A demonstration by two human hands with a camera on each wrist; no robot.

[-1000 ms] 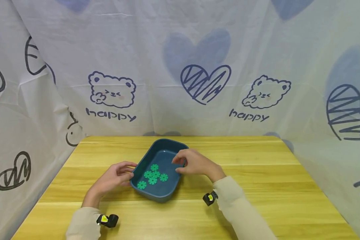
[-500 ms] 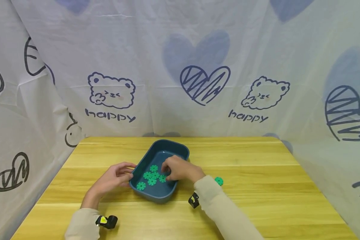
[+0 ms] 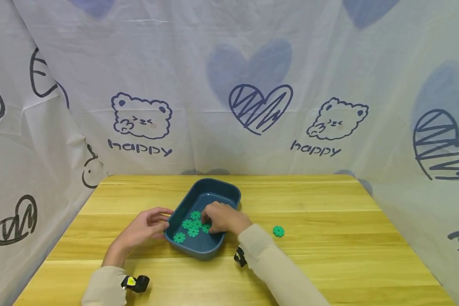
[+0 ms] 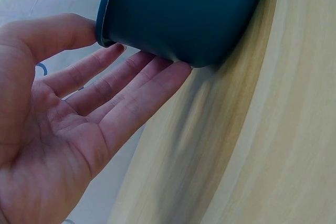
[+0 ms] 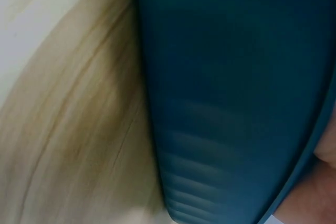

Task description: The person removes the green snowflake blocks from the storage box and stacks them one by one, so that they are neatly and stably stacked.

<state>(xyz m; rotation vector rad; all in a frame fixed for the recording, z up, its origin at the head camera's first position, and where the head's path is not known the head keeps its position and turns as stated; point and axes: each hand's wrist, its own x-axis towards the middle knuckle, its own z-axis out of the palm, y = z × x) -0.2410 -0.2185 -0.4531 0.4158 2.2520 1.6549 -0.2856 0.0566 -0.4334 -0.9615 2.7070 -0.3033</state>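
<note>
A dark blue plastic bin (image 3: pixel 203 255) stands angled on the wooden table, with several green notched plastic discs (image 3: pixel 179 238) lying on its floor. My left hand (image 3: pixel 147 225) is at the bin's left side. In the left wrist view its thumb meets the bin's rim, and the extended fingers (image 4: pixel 142 103) touch the outer wall. Reaching over the right wall, my right hand (image 3: pixel 222 217) has its curled finger and thumb at the edges of one green disc (image 3: pixel 205 228), partly covering it. From the right wrist, the bin wall (image 5: pixel 231 87) hides most of that hand.
One loose green disc (image 3: pixel 278 231) lies on the wooden table (image 3: pixel 329 255), right of the bin and beside the right sleeve. A white curtain (image 3: pixel 206 153) printed with bears and hearts hangs behind the table's far edge.
My right hand has moved from the bin's right rim leftward and down to a disc inside. The loose disc on the table, first hidden behind the arm, now shows. My left hand stays put.
</note>
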